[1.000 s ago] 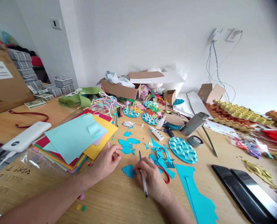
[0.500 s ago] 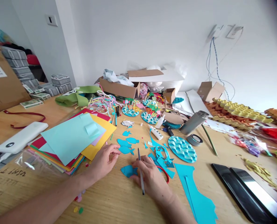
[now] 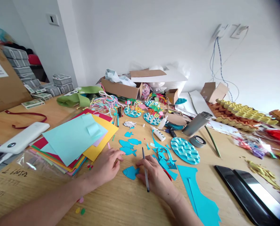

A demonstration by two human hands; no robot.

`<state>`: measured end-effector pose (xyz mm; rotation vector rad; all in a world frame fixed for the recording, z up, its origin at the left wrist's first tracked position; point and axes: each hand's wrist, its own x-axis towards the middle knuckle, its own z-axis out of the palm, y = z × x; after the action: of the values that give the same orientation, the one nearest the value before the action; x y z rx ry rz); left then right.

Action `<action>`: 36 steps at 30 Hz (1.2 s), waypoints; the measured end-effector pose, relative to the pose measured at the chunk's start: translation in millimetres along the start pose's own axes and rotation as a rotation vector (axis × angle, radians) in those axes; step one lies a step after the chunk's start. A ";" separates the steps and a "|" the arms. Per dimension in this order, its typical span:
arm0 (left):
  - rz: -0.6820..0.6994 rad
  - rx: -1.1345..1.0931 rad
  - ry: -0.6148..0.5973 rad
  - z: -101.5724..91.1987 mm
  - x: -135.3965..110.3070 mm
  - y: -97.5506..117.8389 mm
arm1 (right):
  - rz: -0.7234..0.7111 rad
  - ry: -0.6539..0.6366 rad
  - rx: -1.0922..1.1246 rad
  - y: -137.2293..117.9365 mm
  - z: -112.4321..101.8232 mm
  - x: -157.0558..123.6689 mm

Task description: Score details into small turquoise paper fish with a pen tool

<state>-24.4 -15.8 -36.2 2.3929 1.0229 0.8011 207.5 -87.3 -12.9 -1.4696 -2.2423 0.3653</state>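
A blue paper fish (image 3: pixel 130 172) with an eye and a curved line drawn at its head lies flat on the table between my hands. My right hand (image 3: pixel 155 175) holds a pen (image 3: pixel 145 171) upright at a slant, its fingers beside the fish's tail. To the left, my left hand (image 3: pixel 109 164) hovers or rests with curled fingers, close to more blue fish cutouts (image 3: pixel 127 147); whether it holds anything cannot be seen. Red-handled scissors (image 3: pixel 167 174) are mostly hidden behind my right hand, next to blue paper scraps (image 3: pixel 163 157).
A stack of coloured paper (image 3: pixel 69 138) lies at left beside a white power bank (image 3: pixel 24 137). Rightward are a wavy blue oval (image 3: pixel 185 150), a tape roll (image 3: pixel 198 141), a steel flask (image 3: pixel 197 123), a large blue sheet (image 3: pixel 198 194) and black phones (image 3: pixel 245 194). Glue bottles (image 3: pixel 159 134) lie behind.
My right hand with the pen has shifted slightly right, uncovering more of the fish's tail end. My left hand has moved a little to the right and its fingers have lowered.
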 end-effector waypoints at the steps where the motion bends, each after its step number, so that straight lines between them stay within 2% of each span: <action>1: 0.004 0.010 -0.006 0.1 -0.2 0.0 | -0.009 -0.005 0.009 0.1 0.4 -0.3; 5: 0.013 0.065 -0.020 -0.6 -0.3 -0.4 | -0.026 -0.005 0.039 -1.8 0.9 -1.8; 13: 0.061 0.209 -0.068 2.4 -0.5 -8.7 | -0.030 0.138 0.123 -5.9 8.4 0.5; 20: 0.081 0.271 -0.085 2.1 -4.4 0.3 | 0.002 0.043 -0.011 0.0 18.3 3.2; 28: 0.083 0.213 -0.167 1.7 -14.5 15.6 | -0.067 0.110 0.019 -5.2 16.6 4.4; 36: 0.091 0.143 -0.182 3.0 -19.6 22.1 | -0.081 0.148 -0.025 0.5 16.0 6.6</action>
<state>-22.2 -45.2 -32.6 2.5939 0.9320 0.5441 197.7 -80.9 -25.7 -1.3667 -2.1873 0.1971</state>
